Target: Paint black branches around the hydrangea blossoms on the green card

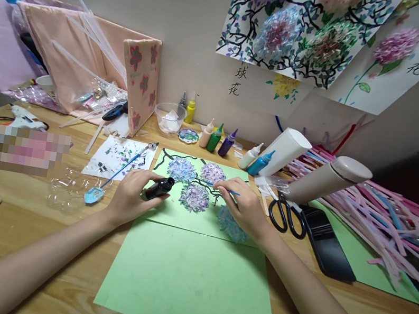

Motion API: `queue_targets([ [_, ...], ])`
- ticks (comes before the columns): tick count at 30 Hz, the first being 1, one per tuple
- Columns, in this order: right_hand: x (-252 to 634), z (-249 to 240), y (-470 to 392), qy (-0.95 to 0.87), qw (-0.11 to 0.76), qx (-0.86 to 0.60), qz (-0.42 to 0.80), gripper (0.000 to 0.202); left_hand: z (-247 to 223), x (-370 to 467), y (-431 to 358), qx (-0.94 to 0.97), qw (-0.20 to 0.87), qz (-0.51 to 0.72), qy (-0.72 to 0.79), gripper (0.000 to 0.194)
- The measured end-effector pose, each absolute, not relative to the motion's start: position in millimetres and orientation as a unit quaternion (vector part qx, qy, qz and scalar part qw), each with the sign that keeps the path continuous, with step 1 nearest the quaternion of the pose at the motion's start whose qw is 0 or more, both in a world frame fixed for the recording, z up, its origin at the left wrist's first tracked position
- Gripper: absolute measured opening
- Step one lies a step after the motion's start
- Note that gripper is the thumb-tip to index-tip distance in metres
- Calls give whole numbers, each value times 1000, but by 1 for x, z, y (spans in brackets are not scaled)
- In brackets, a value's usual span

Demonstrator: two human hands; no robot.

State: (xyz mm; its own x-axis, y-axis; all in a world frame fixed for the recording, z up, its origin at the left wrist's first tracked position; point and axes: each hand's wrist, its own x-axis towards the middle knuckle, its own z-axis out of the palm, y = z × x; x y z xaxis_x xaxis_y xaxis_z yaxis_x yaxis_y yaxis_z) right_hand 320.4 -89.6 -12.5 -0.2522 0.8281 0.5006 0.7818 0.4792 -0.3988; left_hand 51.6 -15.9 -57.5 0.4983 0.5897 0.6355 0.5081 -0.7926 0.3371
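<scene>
On the table (22, 222), the green flower sheet (179, 217) lies flat, likely for steadiness. The left hand (133, 192) is clasped around an open black bottle (159, 189), probably for easy dipping; the right hand (246, 203) pinches a blue paintbrush (234, 193) over the sheet.

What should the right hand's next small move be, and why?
Probably one short stroke along the black branch between the flowers: the right hand holds the blue brush with its tip end by that branch, and the left hand holds the uncapped dark bottle close by.
</scene>
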Motion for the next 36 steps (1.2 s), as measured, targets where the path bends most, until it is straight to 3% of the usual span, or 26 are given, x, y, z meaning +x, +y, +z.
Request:
queue_targets([
  [6,322,-8,-91,-788,353,-504,29,17,-59,51,-15,864,53,387,317,32],
  [15,324,-1,-98,-677,519,-521,40,24,-59,52,-15,844,52,405,348,33],
  [26,307,84,-78,-585,696,-409,-83,38,-59,51,-17,798,142,410,418,31],
  [28,297,97,-77,-594,686,-418,-40,40,-59,51,-18,794,150,412,420,31],
  [32,277,106,-76,-623,638,-448,69,21,-59,50,-19,774,195,414,437,31],
  [36,262,94,-70,-665,544,-503,93,15,-60,51,-19,733,205,461,456,31],
])
